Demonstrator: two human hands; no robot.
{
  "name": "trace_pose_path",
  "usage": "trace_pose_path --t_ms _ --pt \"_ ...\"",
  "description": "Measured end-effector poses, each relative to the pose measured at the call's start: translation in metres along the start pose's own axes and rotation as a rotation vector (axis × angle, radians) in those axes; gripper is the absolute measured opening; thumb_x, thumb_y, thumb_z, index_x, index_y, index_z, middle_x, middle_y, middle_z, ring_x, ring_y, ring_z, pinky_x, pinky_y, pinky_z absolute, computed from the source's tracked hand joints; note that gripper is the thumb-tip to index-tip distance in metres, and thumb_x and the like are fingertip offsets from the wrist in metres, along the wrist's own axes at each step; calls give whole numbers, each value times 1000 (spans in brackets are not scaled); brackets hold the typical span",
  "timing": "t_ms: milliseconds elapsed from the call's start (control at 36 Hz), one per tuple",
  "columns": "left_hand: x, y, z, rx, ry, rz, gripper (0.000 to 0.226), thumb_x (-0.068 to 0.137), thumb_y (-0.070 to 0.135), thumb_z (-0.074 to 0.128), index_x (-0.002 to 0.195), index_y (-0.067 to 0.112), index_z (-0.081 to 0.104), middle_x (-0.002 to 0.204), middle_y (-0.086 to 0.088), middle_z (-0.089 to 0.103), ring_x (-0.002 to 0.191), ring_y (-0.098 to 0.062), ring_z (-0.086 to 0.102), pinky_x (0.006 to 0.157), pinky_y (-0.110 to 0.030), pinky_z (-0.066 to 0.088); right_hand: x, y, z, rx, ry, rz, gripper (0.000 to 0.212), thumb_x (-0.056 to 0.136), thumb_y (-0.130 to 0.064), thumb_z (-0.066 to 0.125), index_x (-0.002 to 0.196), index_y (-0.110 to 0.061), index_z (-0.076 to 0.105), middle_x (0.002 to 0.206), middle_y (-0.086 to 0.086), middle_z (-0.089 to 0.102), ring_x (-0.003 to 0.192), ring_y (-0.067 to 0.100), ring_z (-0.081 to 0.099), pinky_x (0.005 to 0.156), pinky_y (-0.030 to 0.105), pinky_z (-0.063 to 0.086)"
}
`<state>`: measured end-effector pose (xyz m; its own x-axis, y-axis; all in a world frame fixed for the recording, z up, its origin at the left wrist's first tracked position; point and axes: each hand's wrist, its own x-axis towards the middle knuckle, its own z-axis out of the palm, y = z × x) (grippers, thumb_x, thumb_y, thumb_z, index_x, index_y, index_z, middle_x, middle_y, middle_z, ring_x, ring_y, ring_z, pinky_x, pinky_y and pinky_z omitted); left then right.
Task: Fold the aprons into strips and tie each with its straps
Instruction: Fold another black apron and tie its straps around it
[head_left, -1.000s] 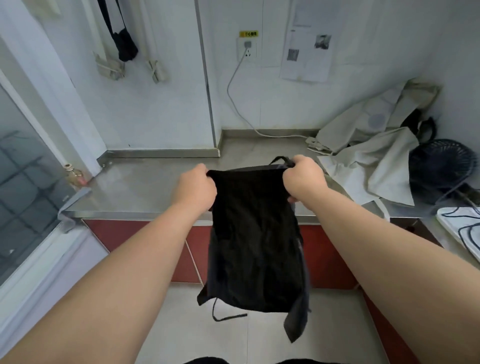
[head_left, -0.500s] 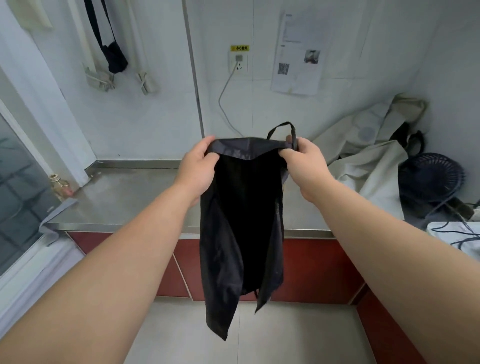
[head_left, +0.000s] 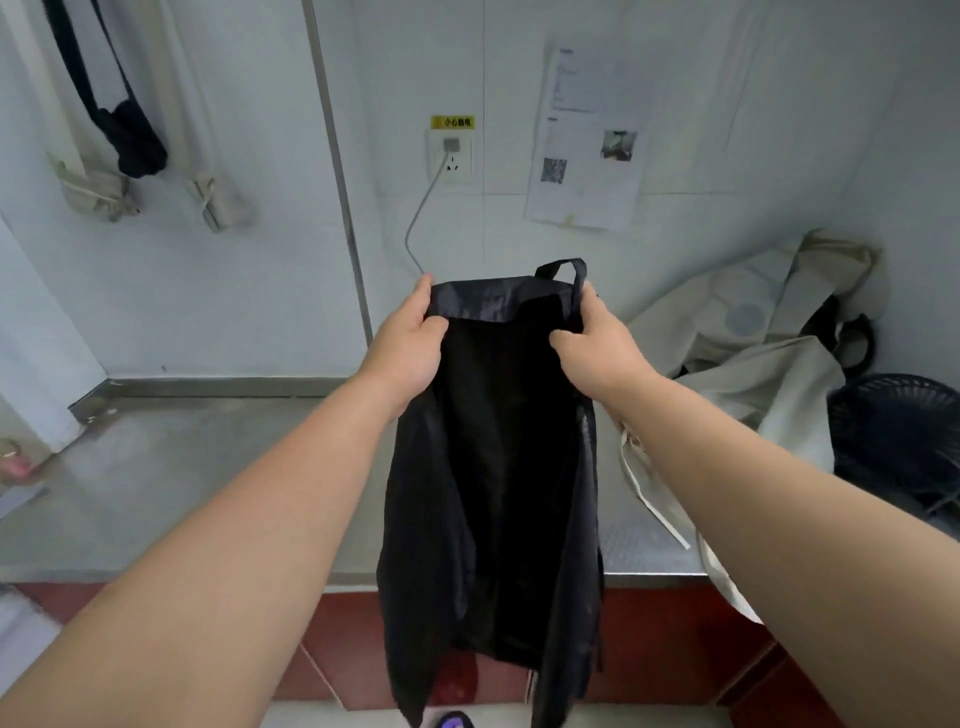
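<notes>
Black apron (head_left: 493, 467) hangs in front of the steel worktop (head_left: 182, 467) as we pinch its top corners with our left hand (head_left: 410, 348) and our right hand (head_left: 597, 351).

I watch both hands rise toward 12 o'clock: the left hand (head_left: 410, 345) and right hand (head_left: 597, 345) now hold the black apron (head_left: 493, 467) up before the wall (head_left: 234, 312), no longer low over the counter (head_left: 182, 467), and the cloth hangs narrower, sides folded inward

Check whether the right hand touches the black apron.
Touching. The head view shows the right hand pinching the black apron at its top corner.
</notes>
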<state>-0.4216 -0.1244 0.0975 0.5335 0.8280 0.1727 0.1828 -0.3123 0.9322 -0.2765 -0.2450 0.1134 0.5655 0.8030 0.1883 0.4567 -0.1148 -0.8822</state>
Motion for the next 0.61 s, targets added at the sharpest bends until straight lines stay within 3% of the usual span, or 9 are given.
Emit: trace_pose_path --t_ms 139,278,389,500,556,611 --pt "93 -30 13 38 -87 -58 55 100 12 34 150 26 18 155 9 22 141 -10 23 105 -16 18 89 26 19 -75 22 119 45 86 0 39 126 -20 44 102 4 55 87 19 53 71 26 43" --pt "182 -38 13 72 -133 -82 56 99 11 33 151 27 18 154 7 25 132 -6 33 91 -4 28 176 35 34 -102 63 151 48 86 -2 40 132 -16 38 116 6 53 96 24 51 83 31 46" --pt "256 -43 9 61 -138 13 61 99 16 38 151 29 9 153 6 28 136 -9 32 111 -22 26 245 43 49 -9 153 110 70 88 -9 47 148 -26 16 140 1 43 122 21 46 100 31 40" --pt "290 -87 17 98 -214 -35 86 92 24 59 151 31 -3 149 3 34 135 -11 33 110 -23 26 279 74 63 -48 83 239 89 92 -9 51 149 -25 -16 148 -2 29 122 21 44 87 9 37" --pt "285 -119 24 130 -310 -95 92 85 24 66 149 36 1 143 5 40 131 -15 41 111 -33 32 278 96 76 -103 30 313 96 89 -9 54 147 -23 -22 147 6 33 126 26 44 98 22 40" --pt "273 -156 34 158 -384 -176 91 86 17 64 150 35 2 138 7 43 127 -14 44 109 -33 35 271 126 91 -149 -22 383 99 85 -14 58 148 -27 -17 142 9 40 126 30 46 103 36 41"
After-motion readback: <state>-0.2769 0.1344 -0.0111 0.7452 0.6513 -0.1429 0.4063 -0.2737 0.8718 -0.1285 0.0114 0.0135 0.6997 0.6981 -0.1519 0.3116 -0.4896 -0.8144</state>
